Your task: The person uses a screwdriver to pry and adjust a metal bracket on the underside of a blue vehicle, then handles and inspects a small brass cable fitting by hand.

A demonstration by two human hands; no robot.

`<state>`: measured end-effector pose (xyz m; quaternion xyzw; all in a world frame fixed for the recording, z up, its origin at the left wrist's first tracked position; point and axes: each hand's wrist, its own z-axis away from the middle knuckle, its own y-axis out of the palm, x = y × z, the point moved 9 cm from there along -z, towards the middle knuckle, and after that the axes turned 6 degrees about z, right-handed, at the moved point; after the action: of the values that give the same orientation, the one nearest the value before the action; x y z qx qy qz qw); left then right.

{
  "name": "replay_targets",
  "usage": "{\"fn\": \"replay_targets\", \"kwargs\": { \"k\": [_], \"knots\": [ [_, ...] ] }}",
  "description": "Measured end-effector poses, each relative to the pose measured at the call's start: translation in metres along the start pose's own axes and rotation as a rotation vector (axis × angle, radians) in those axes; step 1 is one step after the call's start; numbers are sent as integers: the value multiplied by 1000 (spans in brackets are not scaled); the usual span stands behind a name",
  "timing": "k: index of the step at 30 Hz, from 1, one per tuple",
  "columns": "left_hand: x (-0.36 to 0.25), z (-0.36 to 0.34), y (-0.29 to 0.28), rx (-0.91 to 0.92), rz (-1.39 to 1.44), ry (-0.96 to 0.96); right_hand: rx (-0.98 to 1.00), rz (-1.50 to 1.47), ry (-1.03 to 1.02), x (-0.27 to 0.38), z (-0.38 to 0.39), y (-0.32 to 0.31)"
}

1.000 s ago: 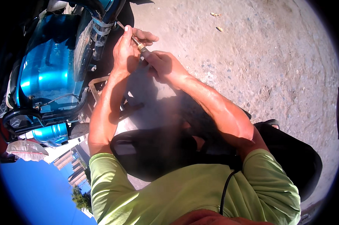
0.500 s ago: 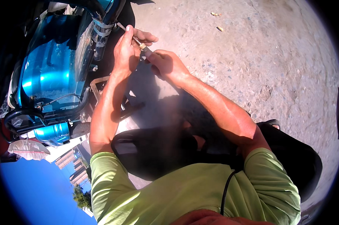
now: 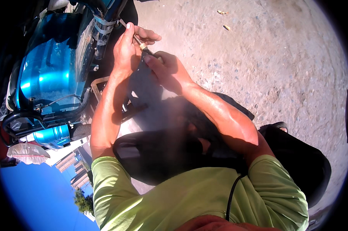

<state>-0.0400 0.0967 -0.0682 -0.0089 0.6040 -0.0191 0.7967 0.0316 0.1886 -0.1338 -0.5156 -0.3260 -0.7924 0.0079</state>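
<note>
In my right hand is the handle of a screwdriver, its fingers closed round it and the thumb laid along it. A brass-coloured collar shows where shaft meets handle. My left hand is loosely round the metal shaft, thumb up and fingers partly stretched out to the right. Beyond the left thumb, the flat tip points at a dark tube wrapped with a grey clamp or band on a blue vehicle. Whether the tip touches anything, I cannot tell. Most of the handle is hidden in my right palm.
A shiny blue body panel and a black bent tube belong to the vehicle at left. A rusty metal frame stands beside my left forearm. Rough concrete ground stretches to the right, with small dry scraps on it.
Both hands have shifted slightly to the left with the screwdriver. My right wrist has turned, and its thumb sits a little lower on the handle.
</note>
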Motion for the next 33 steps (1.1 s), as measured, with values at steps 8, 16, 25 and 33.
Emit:
{"fn": "replay_targets", "kwargs": {
  "k": [8,16,25,33],
  "knots": [
    [2,-2,-10,-19,46,-18,152,-364,212,-3,10,24],
    [7,-6,-10,6,79,-40,535,-983,363,-20,15,51],
    [11,-8,-8,-13,111,-52,-176,399,-119,17,6,-15],
    [5,-7,-8,-26,94,-46,484,-1051,445,-16,14,47]
  ]
}}
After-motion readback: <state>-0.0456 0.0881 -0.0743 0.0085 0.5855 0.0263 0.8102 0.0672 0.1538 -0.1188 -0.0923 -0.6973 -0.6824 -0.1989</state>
